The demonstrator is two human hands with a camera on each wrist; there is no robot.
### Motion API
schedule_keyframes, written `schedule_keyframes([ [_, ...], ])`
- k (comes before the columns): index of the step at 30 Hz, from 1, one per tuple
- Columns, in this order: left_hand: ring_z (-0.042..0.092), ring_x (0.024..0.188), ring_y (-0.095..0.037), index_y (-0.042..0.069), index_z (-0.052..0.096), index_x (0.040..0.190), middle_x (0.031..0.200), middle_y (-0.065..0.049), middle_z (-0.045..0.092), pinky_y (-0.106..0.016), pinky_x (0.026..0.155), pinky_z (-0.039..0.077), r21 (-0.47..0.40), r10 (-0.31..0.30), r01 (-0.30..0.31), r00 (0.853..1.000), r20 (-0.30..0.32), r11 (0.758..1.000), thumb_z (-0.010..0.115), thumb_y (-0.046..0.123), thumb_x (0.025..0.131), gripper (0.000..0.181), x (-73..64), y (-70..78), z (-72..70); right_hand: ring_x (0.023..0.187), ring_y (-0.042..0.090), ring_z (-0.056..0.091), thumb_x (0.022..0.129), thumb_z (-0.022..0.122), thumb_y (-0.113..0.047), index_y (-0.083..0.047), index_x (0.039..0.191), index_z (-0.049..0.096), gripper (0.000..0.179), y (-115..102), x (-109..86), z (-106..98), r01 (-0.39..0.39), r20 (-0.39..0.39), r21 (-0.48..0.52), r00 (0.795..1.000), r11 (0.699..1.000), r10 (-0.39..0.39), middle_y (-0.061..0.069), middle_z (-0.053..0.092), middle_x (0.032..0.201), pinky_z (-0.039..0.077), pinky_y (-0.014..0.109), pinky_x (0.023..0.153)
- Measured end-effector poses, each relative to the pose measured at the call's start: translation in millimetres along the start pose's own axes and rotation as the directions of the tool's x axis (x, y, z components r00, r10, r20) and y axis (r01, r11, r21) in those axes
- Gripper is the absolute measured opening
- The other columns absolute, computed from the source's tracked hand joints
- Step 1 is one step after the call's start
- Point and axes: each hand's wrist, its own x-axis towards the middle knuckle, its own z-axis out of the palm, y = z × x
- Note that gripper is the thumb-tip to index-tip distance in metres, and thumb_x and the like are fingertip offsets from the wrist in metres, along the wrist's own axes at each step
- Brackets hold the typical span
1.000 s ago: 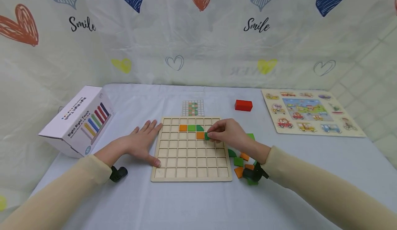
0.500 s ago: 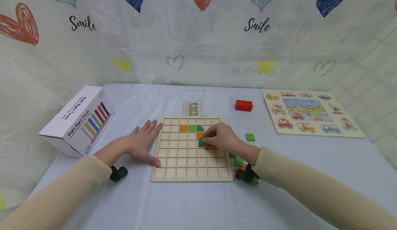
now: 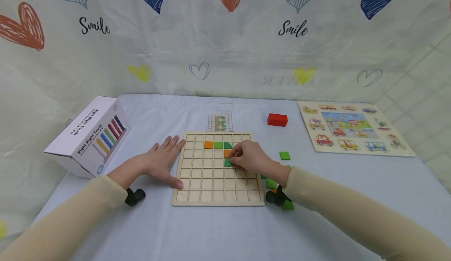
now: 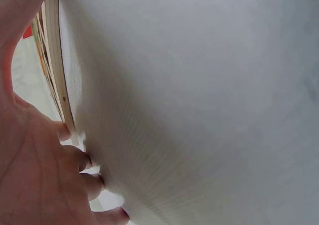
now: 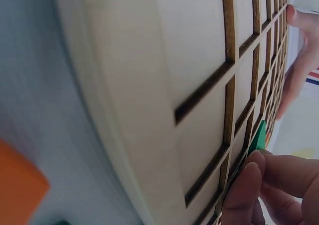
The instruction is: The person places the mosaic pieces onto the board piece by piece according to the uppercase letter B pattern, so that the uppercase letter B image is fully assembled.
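A wooden grid board (image 3: pixel 201 186) lies flat on the table. My left hand (image 3: pixel 160 163) rests at its left edge with fingers spread; in the left wrist view that hand (image 4: pixel 40 165) touches the board's side. Between thumb and fingertips, my right hand (image 3: pixel 251 157) pinches a dark green rounded tile (image 3: pixel 227 162) over the grid. The right wrist view shows this green tile (image 5: pixel 258 136) tilted up from the cells. In the board's upper part sit an orange tile (image 3: pixel 209 145), a light green tile (image 3: pixel 218 145), a green quarter-round tile (image 3: pixel 227 145) and another orange tile (image 3: pixel 227 153).
Loose green and orange tiles (image 3: pixel 271 183) lie right of the board, partly under my right wrist. Behind the board is a small pattern card (image 3: pixel 211 124). A red block (image 3: pixel 277 120), a vehicle puzzle board (image 3: pixel 317 126) and a white box (image 3: pixel 81 135) stand around.
My right hand has carried the green tile left and nearer to me, down one row. The tile has turned, its curved edge now facing another way. My left hand stays put.
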Motion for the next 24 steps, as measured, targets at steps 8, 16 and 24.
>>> schedule_keyframes([
  [8, -0.003, 0.156, -0.051, 0.0, 0.004, 0.163, 0.17, -0.028, -0.002, -0.077, 0.119, 0.007, 0.009, -0.004, 0.004, 1.0, -0.001, 1.0, 0.08, 0.074, 0.069, 0.142, 1.3, -0.7, 1.1, 0.07, 0.013, 0.057, 0.092, 0.076, -0.012, -0.007, 0.089, 0.075, 0.005, -0.5, 2.8, 2.8, 0.021, -0.02, -0.042, 1.0, 0.999, -0.022, 0.001, 0.068, 0.077, 0.046, 0.022, 0.064],
  [16, -0.003, 0.156, -0.051, -0.001, 0.005, 0.163, 0.17, -0.029, -0.001, -0.077, 0.119, 0.007, 0.013, -0.008, 0.008, 1.0, -0.004, 1.0, 0.08, 0.074, 0.069, 0.142, 0.3, -0.9, 0.6, 0.074, 0.013, 0.058, 0.09, 0.079, -0.012, -0.008, 0.089, 0.074, 0.007, -1.3, 1.4, 1.6, 0.033, -0.031, -0.055, 0.999, 0.998, -0.035, 0.001, 0.069, 0.079, 0.048, 0.023, 0.068],
  [24, -0.004, 0.156, -0.051, 0.0, 0.004, 0.163, 0.17, -0.028, -0.002, -0.077, 0.119, 0.006, 0.015, -0.006, 0.006, 1.0, -0.001, 1.0, 0.08, 0.074, 0.069, 0.142, 1.4, -1.8, 1.2, 0.076, 0.013, 0.06, 0.085, 0.082, -0.007, -0.008, 0.089, 0.072, 0.011, -2.3, -1.6, -1.6, 0.09, -0.027, -0.11, 0.995, 0.99, -0.093, 0.001, 0.071, 0.083, 0.053, 0.025, 0.073],
])
